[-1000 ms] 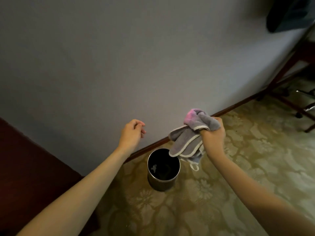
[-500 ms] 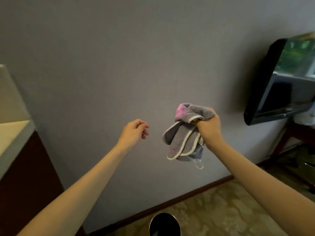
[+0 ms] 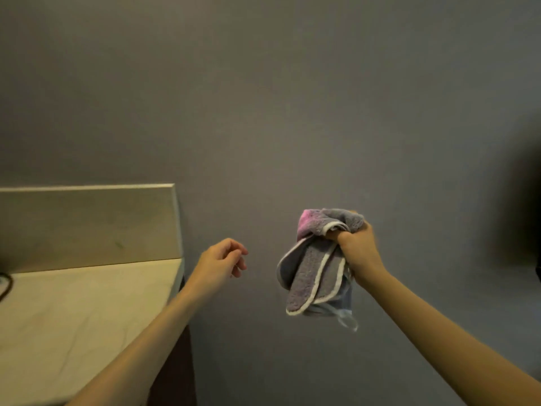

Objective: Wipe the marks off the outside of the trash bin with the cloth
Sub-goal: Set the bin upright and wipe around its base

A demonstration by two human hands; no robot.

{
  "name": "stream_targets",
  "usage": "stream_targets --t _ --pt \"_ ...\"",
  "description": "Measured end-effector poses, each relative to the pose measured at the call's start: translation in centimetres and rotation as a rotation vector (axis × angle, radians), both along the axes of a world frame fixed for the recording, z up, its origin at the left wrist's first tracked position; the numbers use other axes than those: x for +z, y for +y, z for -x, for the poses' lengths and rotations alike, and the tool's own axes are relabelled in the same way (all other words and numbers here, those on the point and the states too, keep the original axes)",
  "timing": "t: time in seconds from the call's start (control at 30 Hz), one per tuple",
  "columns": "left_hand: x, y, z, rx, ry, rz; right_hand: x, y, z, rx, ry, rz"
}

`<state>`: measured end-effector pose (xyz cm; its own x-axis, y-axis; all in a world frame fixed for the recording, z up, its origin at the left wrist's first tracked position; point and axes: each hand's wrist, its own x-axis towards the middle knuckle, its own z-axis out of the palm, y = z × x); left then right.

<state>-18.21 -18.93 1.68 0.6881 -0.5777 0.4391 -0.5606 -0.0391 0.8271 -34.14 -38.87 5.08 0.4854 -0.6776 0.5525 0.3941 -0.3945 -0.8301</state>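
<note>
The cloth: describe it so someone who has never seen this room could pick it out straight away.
Against the plain grey wall, right of the pale countertop, the right hand grips a bunched cloth that hangs below the fist. It is grey with white edging and a pink patch on top; the left hand holds nothing.

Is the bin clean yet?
Can't tell: the bin is not in view, only a wall and a counter. The right hand grips the bunched cloth in mid-air; the left hand holds nothing. No wiping is happening, so the marks may still need doing.
</note>
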Motion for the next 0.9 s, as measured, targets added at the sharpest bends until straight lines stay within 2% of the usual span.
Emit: stream_targets --t 0.27,0.43,0.73,0.8,0.9 --pt "-1.3 11.3 -7.6 0.136 -0.021 -0.027 -1.5 10.4 -10.6 0.106 0.152 -0.051" --pt "-1.0 16.4 -11.0 0.225 -0.023 0.012 -1.4 15.9 -16.1 0.239 0.145 -0.243" --pt "-0.9 22.6 -16.2 0.523 -0.148 0.275 -1.0 21.6 -23.8 0.371 0.093 -0.621" --pt "-1.2 22.6 -16.6 0.536 -0.218 0.227 -1.3 22.4 -25.3 0.400 0.101 -0.705" --pt "-2.0 22.3 -16.9 0.499 -0.394 0.024 -2.8 23.4 -27.4 0.422 0.131 -0.827"
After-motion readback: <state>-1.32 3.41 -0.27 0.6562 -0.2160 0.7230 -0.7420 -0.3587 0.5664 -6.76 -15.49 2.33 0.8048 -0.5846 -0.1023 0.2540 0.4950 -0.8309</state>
